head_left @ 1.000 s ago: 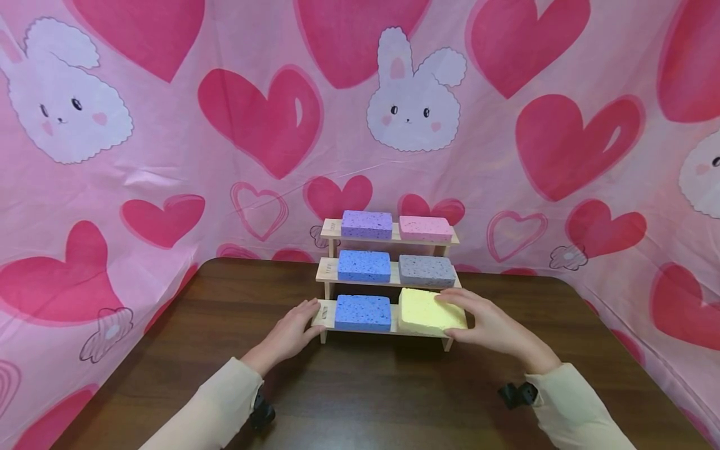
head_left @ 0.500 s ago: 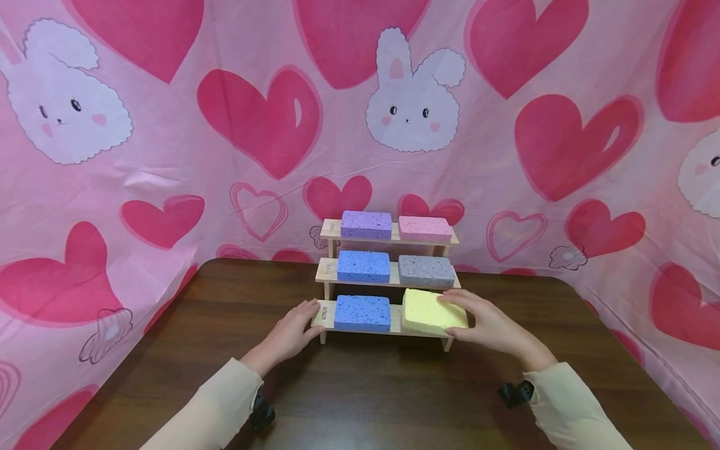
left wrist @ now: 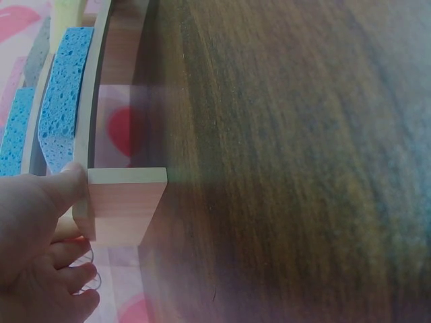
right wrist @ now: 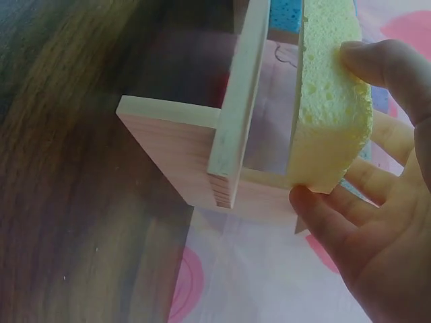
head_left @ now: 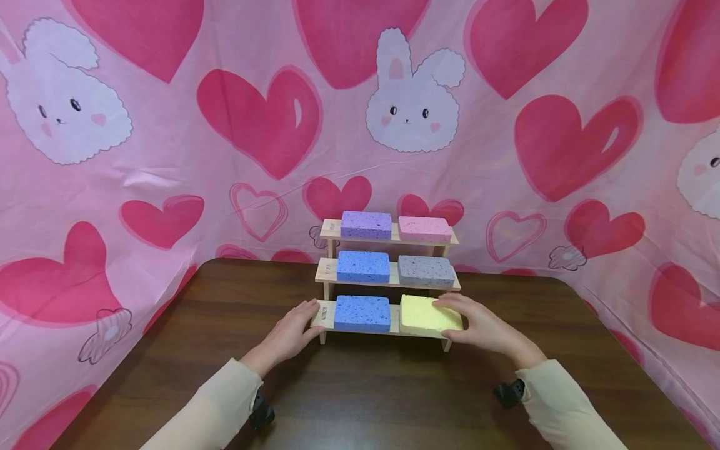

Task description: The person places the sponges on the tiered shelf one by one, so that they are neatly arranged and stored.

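Observation:
In the head view, a three-step wooden display rack stands on the table. My right hand holds a yellow sponge at the right of the bottom step, thumb in front and fingers behind. A gap shows between this sponge and the board in the right wrist view. The rack's bottom left end is pinched by my left hand, whose thumb lies against the board. Beside it sits a blue sponge. Higher up are another blue sponge, a grey sponge, a purple sponge and a pink sponge.
The rack stands toward the back of a dark brown wooden table. Behind and beside the table hangs a pink cloth with hearts and rabbits. A small black device sits at the left wrist, another at the right.
The yellow sponge shifted slightly right, then came down and left onto or close over the bottom step, with my right hand moving along. The left hand and the rack look unmoved.

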A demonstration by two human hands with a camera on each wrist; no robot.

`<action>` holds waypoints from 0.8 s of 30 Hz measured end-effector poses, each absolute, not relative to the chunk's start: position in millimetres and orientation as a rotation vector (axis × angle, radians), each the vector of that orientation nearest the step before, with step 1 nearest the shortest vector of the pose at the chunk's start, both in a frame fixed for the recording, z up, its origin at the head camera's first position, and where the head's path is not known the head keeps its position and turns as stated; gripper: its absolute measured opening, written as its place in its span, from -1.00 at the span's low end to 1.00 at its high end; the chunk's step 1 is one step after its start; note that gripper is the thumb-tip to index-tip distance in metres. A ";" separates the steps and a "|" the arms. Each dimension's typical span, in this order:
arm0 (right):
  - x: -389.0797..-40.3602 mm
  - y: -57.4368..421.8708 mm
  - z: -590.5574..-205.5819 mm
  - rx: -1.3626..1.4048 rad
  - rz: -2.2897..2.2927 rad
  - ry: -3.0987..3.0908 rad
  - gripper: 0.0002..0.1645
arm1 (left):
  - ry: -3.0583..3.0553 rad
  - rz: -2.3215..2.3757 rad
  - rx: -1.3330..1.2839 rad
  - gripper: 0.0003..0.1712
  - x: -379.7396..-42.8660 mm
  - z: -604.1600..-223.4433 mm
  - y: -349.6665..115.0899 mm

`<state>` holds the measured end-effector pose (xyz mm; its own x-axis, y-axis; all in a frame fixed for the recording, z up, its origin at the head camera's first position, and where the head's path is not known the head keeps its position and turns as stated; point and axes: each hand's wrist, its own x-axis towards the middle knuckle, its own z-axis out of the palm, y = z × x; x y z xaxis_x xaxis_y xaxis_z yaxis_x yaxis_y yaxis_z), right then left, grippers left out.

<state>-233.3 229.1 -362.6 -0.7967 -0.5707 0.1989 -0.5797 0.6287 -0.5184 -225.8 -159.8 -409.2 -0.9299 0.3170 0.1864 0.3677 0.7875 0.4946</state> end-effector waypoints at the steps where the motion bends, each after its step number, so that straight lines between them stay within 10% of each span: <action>1: -233.8 228.7 -363.4 0.996 0.908 -2.830 -0.32 | -2.880 -0.825 -0.555 -0.34 -225.9 -409.4 -159.9; 24: -241.4 227.2 -371.5 0.957 0.912 -2.896 -0.33 | -2.877 -0.826 -0.561 -0.34 -226.4 -409.9 -160.6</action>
<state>-241.4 227.2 -371.5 -0.8184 -0.5587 0.1345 -0.5349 0.6551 -0.5335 -226.4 -160.6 -409.9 -0.9275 0.3213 0.1909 0.3737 0.7854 0.4934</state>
